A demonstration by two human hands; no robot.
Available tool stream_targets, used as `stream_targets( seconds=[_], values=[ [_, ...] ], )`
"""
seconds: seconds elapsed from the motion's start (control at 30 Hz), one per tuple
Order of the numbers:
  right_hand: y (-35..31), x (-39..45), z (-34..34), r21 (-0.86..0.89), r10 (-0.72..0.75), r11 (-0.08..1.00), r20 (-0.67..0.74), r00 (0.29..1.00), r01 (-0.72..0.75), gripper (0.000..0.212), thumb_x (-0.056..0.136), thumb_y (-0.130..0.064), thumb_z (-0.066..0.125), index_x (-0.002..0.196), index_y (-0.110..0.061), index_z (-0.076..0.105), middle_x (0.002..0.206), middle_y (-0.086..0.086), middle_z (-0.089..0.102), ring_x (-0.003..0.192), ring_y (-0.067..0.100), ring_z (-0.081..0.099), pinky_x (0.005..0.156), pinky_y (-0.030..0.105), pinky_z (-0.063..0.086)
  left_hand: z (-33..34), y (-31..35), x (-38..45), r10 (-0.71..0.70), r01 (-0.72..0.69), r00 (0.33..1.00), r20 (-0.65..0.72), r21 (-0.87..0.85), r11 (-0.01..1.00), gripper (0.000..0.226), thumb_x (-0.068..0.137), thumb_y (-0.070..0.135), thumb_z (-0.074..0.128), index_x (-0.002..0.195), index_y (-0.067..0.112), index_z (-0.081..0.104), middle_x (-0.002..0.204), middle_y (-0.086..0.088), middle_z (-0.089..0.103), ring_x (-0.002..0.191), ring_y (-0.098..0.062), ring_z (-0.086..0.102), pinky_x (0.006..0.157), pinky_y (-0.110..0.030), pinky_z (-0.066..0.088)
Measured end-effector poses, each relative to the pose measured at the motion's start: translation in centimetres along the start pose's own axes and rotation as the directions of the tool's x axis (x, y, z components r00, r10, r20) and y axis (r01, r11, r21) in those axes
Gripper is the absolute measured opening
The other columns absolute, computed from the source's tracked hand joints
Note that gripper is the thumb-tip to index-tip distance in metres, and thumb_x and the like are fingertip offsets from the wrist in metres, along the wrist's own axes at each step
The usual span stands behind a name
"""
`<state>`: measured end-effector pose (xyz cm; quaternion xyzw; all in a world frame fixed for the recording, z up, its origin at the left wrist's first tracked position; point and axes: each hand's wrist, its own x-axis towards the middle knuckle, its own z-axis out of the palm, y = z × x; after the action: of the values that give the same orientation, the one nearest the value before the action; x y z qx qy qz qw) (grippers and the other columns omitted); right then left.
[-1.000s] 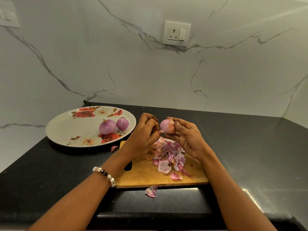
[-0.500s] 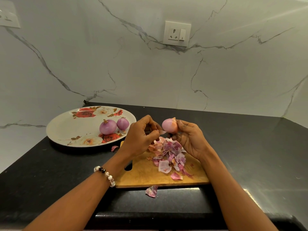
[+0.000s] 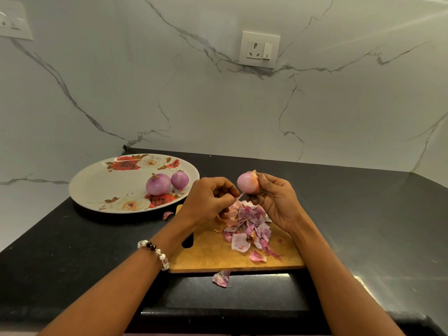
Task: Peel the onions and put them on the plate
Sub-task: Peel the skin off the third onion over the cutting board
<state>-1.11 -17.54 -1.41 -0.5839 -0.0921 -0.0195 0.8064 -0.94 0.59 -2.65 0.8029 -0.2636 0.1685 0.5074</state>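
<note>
A: What do we see, biggest first?

B: A black stone counter [image 3: 72, 251], a round white flowered plate [image 3: 97, 187] holding two peeled purple onions [image 3: 158, 184], a wooden chopping board [image 3: 218, 255] heaped with pink onion skins [image 3: 247, 221].

A: And our hands?

B: Our right hand [image 3: 278, 200] grasps a small pink onion [image 3: 247, 183] above the board; our left hand [image 3: 208, 200] pinches a skin strip [image 3: 238, 197].

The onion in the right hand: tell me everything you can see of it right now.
The onion is small, round, pink-purple and glossy, mostly bare, with a flap of dry orange skin left on its upper right side. The right hand grips it from the right and below, holding it in the air above the peel pile on the wooden cutting board. The left hand pinches a thin strip of skin at its lower left.
</note>
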Motion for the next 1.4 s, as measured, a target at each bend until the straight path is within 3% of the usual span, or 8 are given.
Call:
stream_targets(
  seconds=[0.3,0.4,0.57,0.8,0.97,1.1,1.27,1.4],
  values=[
    [0.07,0.32,-0.32,0.123,-0.05,0.991,-0.002,0.999,0.05,0.025,0.104,-0.011,0.038,0.113,-0.008,0.061,0.113,0.015,0.064,0.081,0.019,0.069,0.061,0.023,0.057,0.16,-0.8,0.1,-0.086,0.092,0.994,-0.063,0.115,0.989,0.022,0.087,0.008,0.057,0.1,0.016,0.073,0.089,0.003,0.071,0.07,-0.009,0.067,0.063,-0.016,0.056],
    [0.4,0.38,-0.31,0.084,-0.061,0.995,0.044,0.997,0.057,0.025,0.101,-0.011,0.043,0.114,-0.007,0.064,0.118,0.016,0.064,0.091,0.024,0.07,0.066,0.026,0.059,0.38,-0.74,0.08,-0.013,0.032,0.994,-0.111,0.171,0.985,0.019,0.089,0.012,0.057,0.097,0.014,0.074,0.091,0.003,0.07,0.076,-0.007,0.063,0.063,-0.011,0.05],
    [0.52,0.43,-0.27,0.059,-0.067,0.996,0.115,0.991,0.06,0.031,0.082,-0.015,0.061,0.111,-0.007,0.066,0.113,0.012,0.069,0.1,0.031,0.07,0.068,0.031,0.062,0.35,-1.03,0.48,0.158,-0.097,0.97,-0.183,0.303,0.948,0.021,0.079,0.029,0.074,0.09,0.01,0.073,0.093,0.0,0.064,0.086,-0.01,0.055,0.068,-0.02,0.046],
    [0.71,0.37,-0.18,-0.002,-0.059,0.998,0.114,0.992,0.06,0.036,0.076,-0.014,0.066,0.111,-0.009,0.061,0.112,0.012,0.067,0.098,0.033,0.069,0.063,0.031,0.062,0.31,-0.39,0.24,0.269,-0.2,0.931,-0.247,0.273,0.941,0.016,0.082,0.009,0.072,0.098,0.01,0.068,0.087,0.0,0.07,0.072,0.003,0.059,0.07,-0.004,0.047],
    [0.82,0.48,-0.16,-0.09,-0.087,0.991,0.089,0.992,0.095,0.04,0.072,-0.019,0.07,0.11,-0.013,0.06,0.116,0.013,0.063,0.096,0.033,0.069,0.062,0.033,0.062,0.0,-0.39,0.29,0.26,-0.178,0.907,-0.332,0.257,0.95,0.017,0.085,0.021,0.068,0.101,0.014,0.07,0.091,0.001,0.071,0.081,-0.01,0.064,0.068,-0.018,0.054],
    [0.83,0.52,-0.21,-0.109,-0.087,0.989,0.094,0.992,0.097,0.043,0.071,-0.02,0.073,0.111,-0.013,0.06,0.119,0.019,0.061,0.097,0.035,0.069,0.063,0.034,0.062,0.06,-0.61,0.53,0.282,-0.141,0.89,-0.359,0.373,0.917,0.017,0.078,0.032,0.073,0.091,0.021,0.074,0.098,-0.001,0.063,0.096,-0.013,0.049,0.073,-0.017,0.039],
    [0.9,0.53,-0.28,-0.123,-0.084,0.988,0.119,0.989,0.099,0.046,0.071,-0.019,0.075,0.113,-0.009,0.059,0.12,0.023,0.06,0.096,0.036,0.071,0.065,0.036,0.062,0.42,-0.45,0.44,0.229,-0.101,0.904,-0.362,0.339,0.935,0.017,0.071,0.032,0.08,0.086,0.025,0.076,0.111,-0.003,0.059,0.107,-0.019,0.046,0.079,-0.03,0.039],
    [0.98,0.52,-0.17,-0.155,-0.086,0.982,0.138,0.987,0.107,0.048,0.07,-0.019,0.076,0.113,-0.008,0.059,0.119,0.021,0.059,0.094,0.036,0.071,0.066,0.037,0.062,0.4,-0.11,0.32,0.231,-0.108,0.89,-0.392,0.311,0.944,0.013,0.07,0.026,0.082,0.081,0.024,0.076,0.11,-0.003,0.058,0.106,-0.017,0.044,0.08,-0.022,0.035]
  ],
)
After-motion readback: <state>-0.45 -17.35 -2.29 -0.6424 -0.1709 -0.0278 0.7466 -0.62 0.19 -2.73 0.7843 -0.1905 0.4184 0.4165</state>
